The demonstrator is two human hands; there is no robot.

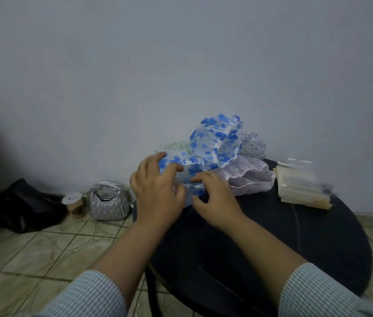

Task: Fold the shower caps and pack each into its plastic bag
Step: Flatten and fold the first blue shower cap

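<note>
The blue-printed shower cap [213, 143] lies at the far edge of the dark round table [272, 236], close to the wall, with part of it standing up in a loose crumple and its near portion drawn down toward the person. Judged from its look, it is thin plastic film with a gathered elastic rim: very light, limp, likely slippery, and inclined to spring back out of a fold unless pressed flat. It should not be fragile, though the film could tear if pulled hard against the elastic. The best hold appears to be the ruffled rim, pinched at two opposite points so that the crown can be flattened between them.

The left hand [155, 188] has its fingers curled over the near portion of the cap and appears to pinch the film between thumb and fingers. The right hand [213, 197] sits just beside it, fingers bent and bearing on the same near edge (whether it pinches or only presses cannot be told, since blur and the cap hide the fingertips).

A pale pink cap [249, 179] lies touching the blue one on its right. A stack of plastic bags [302, 186] rests further right on the table, apart from both hands and not yet taken up.
</note>
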